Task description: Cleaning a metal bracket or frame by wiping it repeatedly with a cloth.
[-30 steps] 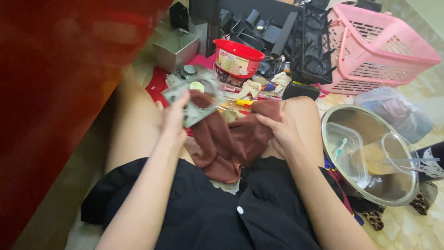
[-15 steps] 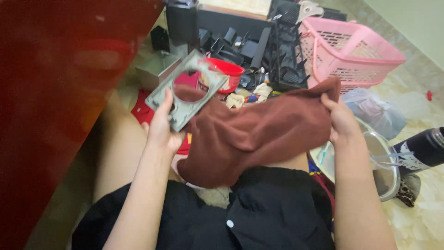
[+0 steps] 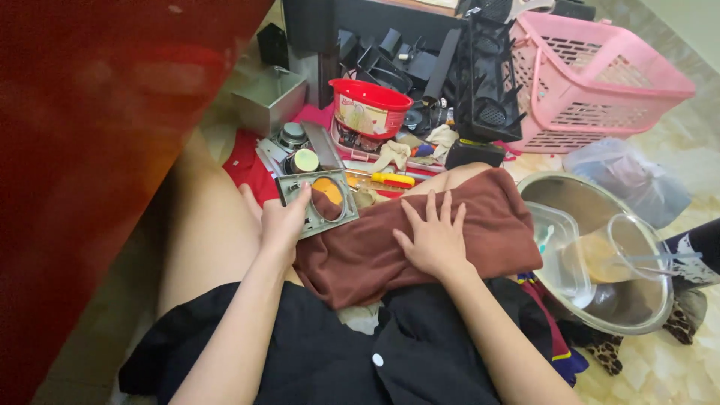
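A red bowl [image 3: 369, 107] stands well beyond the fingertips, past a yellow-handled screwdriver [image 3: 391, 180] that lies just ahead of them. A black rack [image 3: 487, 79] rises farther out, with a pink laundry basket [image 3: 600, 82] beside it. A steel basin [image 3: 600, 255] sits off to the right of the fingers, clear containers inside it. A small metal box [image 3: 268, 105] rests beyond the fingers to the left.

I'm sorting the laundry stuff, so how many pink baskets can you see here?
1. The pink basket sits on the floor at the top right, behind the metal bowl. Clutter could hide others.
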